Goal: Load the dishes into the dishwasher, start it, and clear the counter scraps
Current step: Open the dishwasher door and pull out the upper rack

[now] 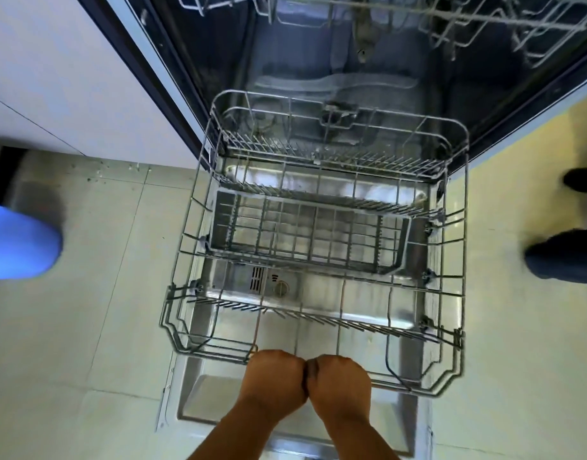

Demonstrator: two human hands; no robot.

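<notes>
The dishwasher stands open, its door [199,396] folded flat below me. The grey wire lower rack [464,247] is pulled out over the door and holds no dishes. A wire cutlery basket [305,234] sits in its middle. My left hand [274,381] and my right hand [339,381] are side by side, knuckles touching, both gripping the rack's front rim. The upper rack [484,24] shows at the top edge, partly cut off. No dishes or counter scraps are in view.
White cabinet fronts [69,78] run along the left of the machine. Pale floor tiles [86,327] lie on both sides. A blue shape [20,244] sits at the left edge. Another person's dark shoes [564,257] stand on the floor at the right.
</notes>
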